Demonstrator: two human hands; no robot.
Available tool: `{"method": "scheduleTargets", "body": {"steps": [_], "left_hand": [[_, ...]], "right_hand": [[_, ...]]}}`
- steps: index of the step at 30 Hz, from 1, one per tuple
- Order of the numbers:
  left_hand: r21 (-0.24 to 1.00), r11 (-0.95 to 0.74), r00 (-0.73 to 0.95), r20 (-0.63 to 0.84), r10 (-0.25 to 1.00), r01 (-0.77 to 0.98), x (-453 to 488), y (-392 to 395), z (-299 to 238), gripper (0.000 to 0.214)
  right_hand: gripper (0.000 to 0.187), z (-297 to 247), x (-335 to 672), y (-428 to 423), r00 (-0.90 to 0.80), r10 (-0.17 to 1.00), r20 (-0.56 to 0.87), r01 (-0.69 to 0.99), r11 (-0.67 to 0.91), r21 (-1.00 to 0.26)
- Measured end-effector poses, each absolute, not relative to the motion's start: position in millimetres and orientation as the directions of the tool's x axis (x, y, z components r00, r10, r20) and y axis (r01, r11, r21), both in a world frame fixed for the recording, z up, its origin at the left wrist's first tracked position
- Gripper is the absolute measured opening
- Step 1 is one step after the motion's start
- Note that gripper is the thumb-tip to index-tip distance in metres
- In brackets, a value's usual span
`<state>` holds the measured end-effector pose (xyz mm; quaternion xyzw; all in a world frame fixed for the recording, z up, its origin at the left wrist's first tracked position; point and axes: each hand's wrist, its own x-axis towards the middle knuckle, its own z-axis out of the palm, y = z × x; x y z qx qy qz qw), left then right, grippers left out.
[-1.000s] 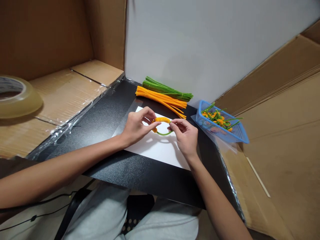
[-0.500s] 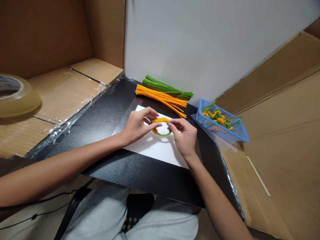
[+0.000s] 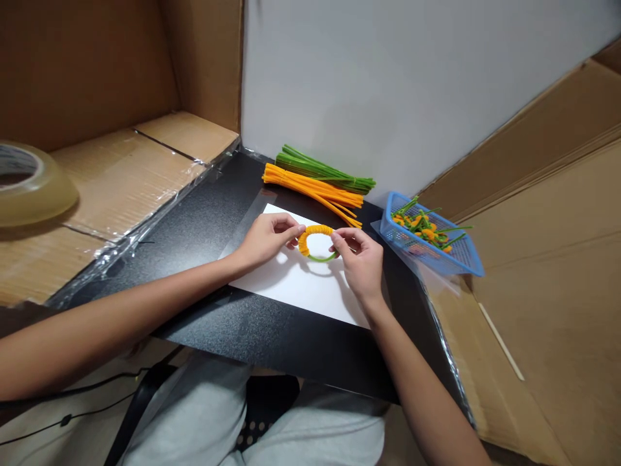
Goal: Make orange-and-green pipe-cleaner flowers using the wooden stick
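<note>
Hands pinched almost shut, my left hand (image 3: pixel 269 239) and right hand (image 3: pixel 358 262) grip opposite sides of the green pipe-cleaner ring (image 3: pixel 315 230), its orange-coiled arc running crosswise between them.

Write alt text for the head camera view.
The left hand and right hand hold a green pipe cleaner ring, partly coiled with orange, above white paper on a black tabletop. Bundles of orange pipe cleaners and green ones lie beyond, beside a blue basket of orange-and-green twists.

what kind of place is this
Likely a makeshift craft corner: a black desk walled with cardboard, bundled orange pipe cleaners and green pipe cleaners, and a blue plastic basket of twisted pieces.
</note>
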<state>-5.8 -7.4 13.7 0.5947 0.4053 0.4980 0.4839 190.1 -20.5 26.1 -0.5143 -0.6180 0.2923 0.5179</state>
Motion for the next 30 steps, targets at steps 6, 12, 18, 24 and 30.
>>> {"method": "scheduleTargets", "body": {"steps": [6,12,18,24,30], "left_hand": [[0.979,-0.204,0.146,0.198,0.969,0.029,-6.5,-5.7,12.6,0.024],[0.941,-0.287,0.041,0.285,0.958,0.179,-9.3,0.3,5.8,0.021],[0.910,-0.261,-0.158,0.324,0.933,0.322,-43.3,40.8,-3.6,0.018],[0.894,-0.125,-0.212,0.234,0.949,0.430,-78.2,66.2,-5.2,0.017],[0.469,-0.238,-0.019,0.479,0.878,0.851,-56.9,39.5,-0.3,0.023]], "right_hand": [[0.031,17.8,209.1,-4.3,-0.060,0.983,0.175,0.414,0.184,-0.892],[0.028,17.2,211.1,-1.7,-0.186,0.978,0.094,0.438,0.169,-0.883],[0.028,18.2,233.9,9.7,-0.129,0.971,0.201,0.720,0.231,-0.655],[0.028,17.2,248.9,16.7,-0.118,0.971,0.208,0.814,0.215,-0.540],[0.023,9.0,232.3,8.0,-0.141,0.962,0.234,0.846,0.240,-0.477]]}}
